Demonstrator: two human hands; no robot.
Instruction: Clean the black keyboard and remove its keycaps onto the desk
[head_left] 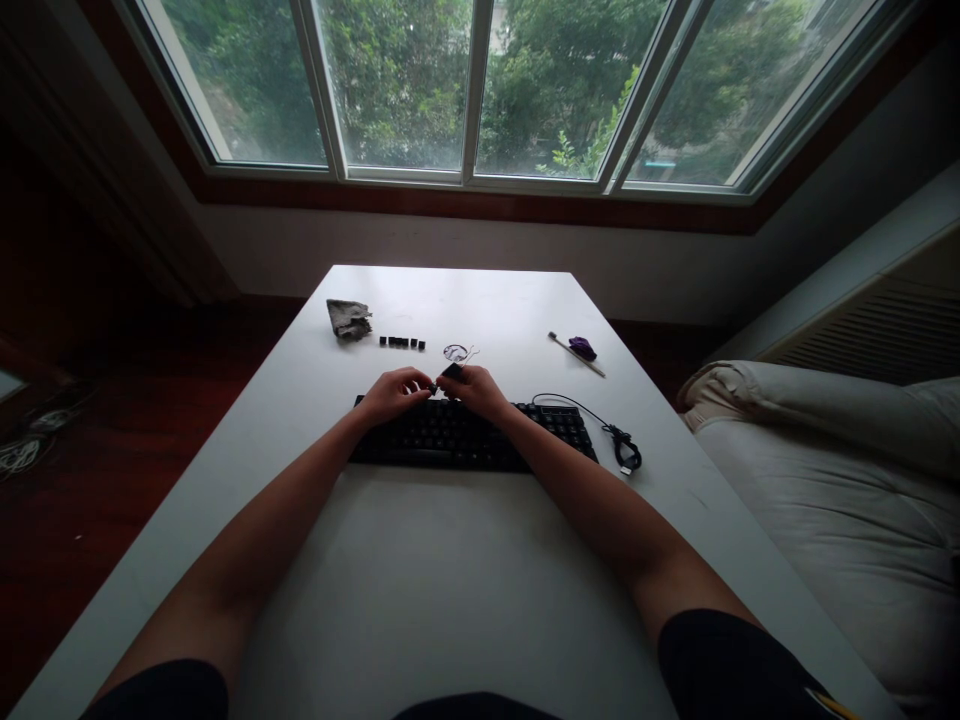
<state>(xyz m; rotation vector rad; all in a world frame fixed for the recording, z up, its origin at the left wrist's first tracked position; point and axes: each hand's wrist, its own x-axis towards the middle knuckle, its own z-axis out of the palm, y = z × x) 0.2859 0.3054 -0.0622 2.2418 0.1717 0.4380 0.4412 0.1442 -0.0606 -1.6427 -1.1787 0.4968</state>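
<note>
A black keyboard [442,440] lies across the white table, below both hands. Over its back edge, my left hand [397,393] pinches a small black keycap [433,388] between thumb and fingers. Close beside it, my right hand [478,388] is closed on a keycap puller [452,371] with a dark handle; thin wire prongs stick out past the fingers. Several loose black keycaps [403,343] lie in a row behind my left hand. Just behind the hands is a small round piece [454,352], too small to make out.
A crumpled grey cloth [349,318] lies at the table's back left. Toward the back right are a brush [577,355] and a purple bundle [582,348]. The coiled USB cable [624,448] rests right of the keyboard. A pale padded seat [825,480] stands beside the table [450,580].
</note>
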